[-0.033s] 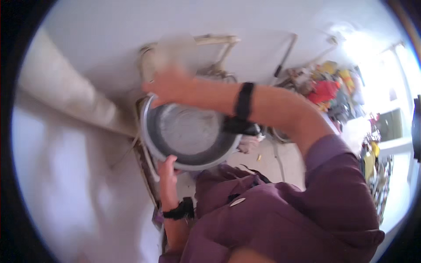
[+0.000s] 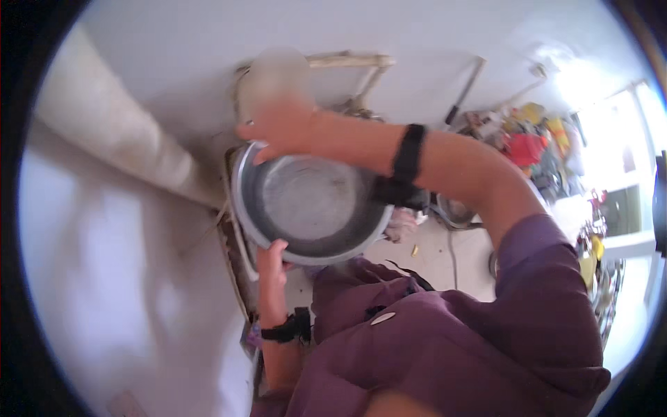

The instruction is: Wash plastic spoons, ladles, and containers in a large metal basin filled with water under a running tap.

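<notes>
A round grey metal basin (image 2: 309, 201) is in front of me, its open top toward me and its inside bare. My left hand (image 2: 273, 263) is closed on the near-left rim, thumb over the edge and fingers beneath it. Across the far side reaches my right forearm, with my right hand (image 2: 283, 127) at the far-left rim. That hand is smeared, and a pale blurred patch (image 2: 276, 78) lies just beyond it. Whether it grips anything is hidden. Both wrists wear black straps.
A pale frame (image 2: 347, 61) stands against the wall behind the basin. At left, a thick cream-coloured column (image 2: 114, 115) runs along the wall. Colourful bags and cloths (image 2: 531, 142) are heaped at right, near a bright window. A metal pan (image 2: 455, 210) sits low beyond my right forearm.
The whole view has shifted slightly, so the basin, both hands and the room appear a little farther right. My left hand keeps its hold on the rim.
</notes>
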Demonstrator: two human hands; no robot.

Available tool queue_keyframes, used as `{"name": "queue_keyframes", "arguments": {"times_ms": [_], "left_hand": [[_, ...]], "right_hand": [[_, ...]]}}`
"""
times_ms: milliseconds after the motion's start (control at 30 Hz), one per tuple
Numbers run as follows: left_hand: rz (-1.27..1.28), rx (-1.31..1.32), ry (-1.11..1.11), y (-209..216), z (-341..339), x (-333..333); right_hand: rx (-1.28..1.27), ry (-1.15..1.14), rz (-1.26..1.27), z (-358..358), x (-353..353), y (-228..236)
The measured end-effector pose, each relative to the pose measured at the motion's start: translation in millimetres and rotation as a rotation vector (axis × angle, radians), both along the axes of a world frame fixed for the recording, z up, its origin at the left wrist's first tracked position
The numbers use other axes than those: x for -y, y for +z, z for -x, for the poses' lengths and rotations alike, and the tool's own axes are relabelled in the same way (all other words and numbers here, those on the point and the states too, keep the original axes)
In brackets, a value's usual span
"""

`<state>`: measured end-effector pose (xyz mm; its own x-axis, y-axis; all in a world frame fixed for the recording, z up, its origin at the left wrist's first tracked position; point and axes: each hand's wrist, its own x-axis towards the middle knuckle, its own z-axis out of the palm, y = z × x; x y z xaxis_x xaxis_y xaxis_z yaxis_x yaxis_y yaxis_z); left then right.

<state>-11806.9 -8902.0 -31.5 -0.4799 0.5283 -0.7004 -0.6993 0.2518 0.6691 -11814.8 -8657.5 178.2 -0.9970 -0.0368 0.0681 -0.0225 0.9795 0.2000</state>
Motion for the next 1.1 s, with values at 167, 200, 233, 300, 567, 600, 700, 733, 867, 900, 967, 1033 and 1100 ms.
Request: {"name": "queue_keyframes", "arguments": {"times_ms": [167, 200, 233, 300, 567, 600, 700, 733, 867, 900, 967, 1033, 1100], "left_hand": [[0.016, 0.031, 0.045, 6, -3, 22], [-0.025, 0.03, 0.057, 11, -5, 19], [-0.066, 0.03, 0.066, 12, -5, 19], [-0.052, 0.017, 0.063, 9, -3, 17], [-0.013, 0.005, 0.047, 12, -3, 11], [-0.003, 0.007, 0.03, 14, -1, 12], [0.01, 0.011, 0.009, 14, 1, 12], [0.016, 0.014, 0.013, 14, 0, 12], [-0.029, 0.039, 0.017, 9, -2, 12], [-0.017, 0.04, 0.022, 9, -1, 17], [0.009, 0.045, 0.048, 4, 0, 28], [0.018, 0.02, 0.001, 7, 1, 19], [0.031, 0.007, -0.029, 15, 0, 13]], "right_hand": [[0.072, 0.262, -0.012, 18, -2, -6], [0.072, 0.269, -0.003, 21, 0, -5], [0.094, 0.257, -0.021, 24, 1, -5], [0.118, 0.24, -0.037, 24, 3, -7], [0.036, 0.013, -0.004, 18, 11, -12], [0.037, 0.008, -0.003, 19, 14, -13], [0.031, -0.087, 0.033, 17, 22, -13], [0.051, -0.138, 0.054, 15, 25, -9], [-0.106, -0.108, 0.291, -11, 13, -8], [-0.104, -0.103, 0.301, -20, 13, -9], [-0.153, -0.526, 0.948, -46, 8, -12], [-0.459, -0.734, 0.64, -102, -46, -73], [0.052, -0.891, 0.298, -175, -84, -134]]}}
